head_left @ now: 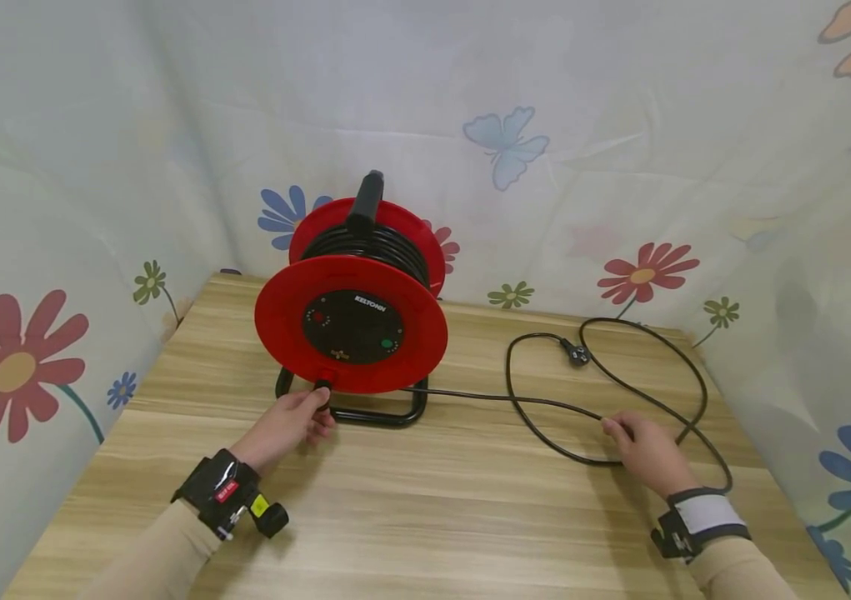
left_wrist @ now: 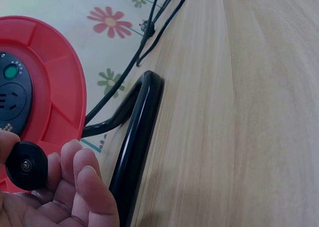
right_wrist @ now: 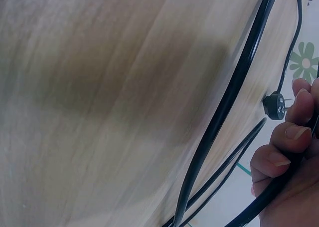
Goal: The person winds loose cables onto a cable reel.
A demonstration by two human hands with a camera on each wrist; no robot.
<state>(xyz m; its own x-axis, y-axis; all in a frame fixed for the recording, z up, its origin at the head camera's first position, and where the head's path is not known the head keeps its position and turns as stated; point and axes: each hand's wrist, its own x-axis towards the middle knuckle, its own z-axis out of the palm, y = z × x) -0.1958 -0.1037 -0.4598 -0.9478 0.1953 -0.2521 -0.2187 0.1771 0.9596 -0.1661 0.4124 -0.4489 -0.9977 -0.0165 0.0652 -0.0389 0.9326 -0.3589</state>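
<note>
A red cable reel [head_left: 351,323] with a black socket face stands upright on its black tube stand [head_left: 387,414] at the back of the wooden table [head_left: 425,500]. My left hand [head_left: 297,417] grips the black winding knob [left_wrist: 26,165] at the reel's lower rim. A black cable [head_left: 545,404] runs from the reel to the right and lies in loose loops, ending in a black plug [head_left: 577,353]. My right hand [head_left: 638,446] rests on the table with its fingers curled round the cable [right_wrist: 279,179]. The plug [right_wrist: 275,106] shows beyond my fingers.
Flowered white cloth [head_left: 620,167] walls in the table at the back and both sides. The reel's black carry handle [head_left: 367,200] sticks up at the top. Bare wood lies between my two hands and toward the front edge.
</note>
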